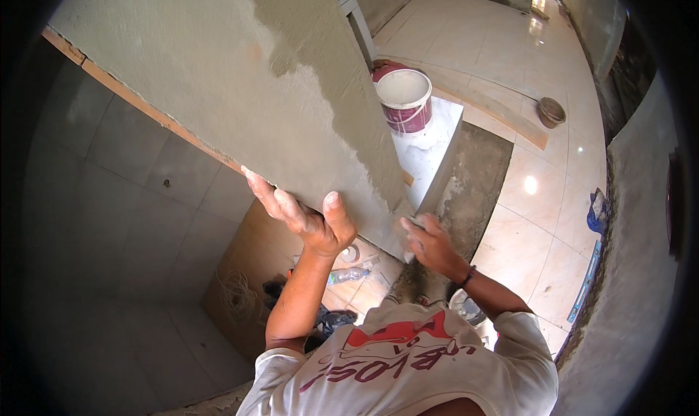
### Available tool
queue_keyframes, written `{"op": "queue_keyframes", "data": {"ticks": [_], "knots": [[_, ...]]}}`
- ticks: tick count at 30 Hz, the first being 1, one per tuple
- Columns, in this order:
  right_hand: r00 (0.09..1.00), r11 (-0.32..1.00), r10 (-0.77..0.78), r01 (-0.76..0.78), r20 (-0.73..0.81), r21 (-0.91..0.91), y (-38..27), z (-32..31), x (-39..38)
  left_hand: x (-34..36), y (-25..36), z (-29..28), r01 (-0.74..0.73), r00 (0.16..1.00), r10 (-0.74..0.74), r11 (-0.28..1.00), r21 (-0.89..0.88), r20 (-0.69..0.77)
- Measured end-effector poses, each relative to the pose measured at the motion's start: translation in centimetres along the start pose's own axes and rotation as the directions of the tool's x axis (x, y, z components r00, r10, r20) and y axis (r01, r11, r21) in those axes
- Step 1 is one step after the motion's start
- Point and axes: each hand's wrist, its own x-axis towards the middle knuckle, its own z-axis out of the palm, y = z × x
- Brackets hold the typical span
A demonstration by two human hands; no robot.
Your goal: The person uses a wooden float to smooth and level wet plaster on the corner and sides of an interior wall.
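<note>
The left hand (302,216) lies flat and released against the lower edge of the grey plastered wall face (218,73). The right hand (429,242) grips a small flat trowel (409,226) at the wall's corner. The damp plaster looks soft and easily marred; the trowel, stiff and light, is best held by its handle.

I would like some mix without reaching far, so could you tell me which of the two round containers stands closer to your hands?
The white and red bucket on the white ledge, above your right hand; the small brown bowl sits farther off.
</note>
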Motion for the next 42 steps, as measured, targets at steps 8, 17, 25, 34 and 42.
{"op": "queue_keyframes", "data": {"ticks": [8,17,25,34,42], "knots": [[0.982,0.993,-0.101,0.09,-0.16,-0.076,-2.9,-10.1,8.8,0.2,0.1,0.1,0.011,1.0,-0.011,1.0,0.018,0.009],[0.992,0.985,-0.115,0.121,0.059,-0.125,-0.4,-2.3,4.3,0.5,0.4,0.2,0.027,0.999,-0.028,0.999,0.016,0.02],[0.981,0.98,-0.188,0.19,0.053,-0.049,-0.3,-9.6,4.5,0.1,0.4,-0.1,0.04,0.999,-0.04,0.999,-0.006,0.007],[0.594,0.572,-0.804,0.767,-0.017,-0.29,-6.7,-17.1,18.7,0.5,0.5,0.4,0.042,0.999,-0.044,0.998,-0.046,-0.023],[0.543,0.478,-0.836,0.793,0.082,-0.378,-4.2,-15.2,22.0,0.3,0.6,0.3,0.05,0.998,-0.051,0.998,-0.029,-0.039]]}}
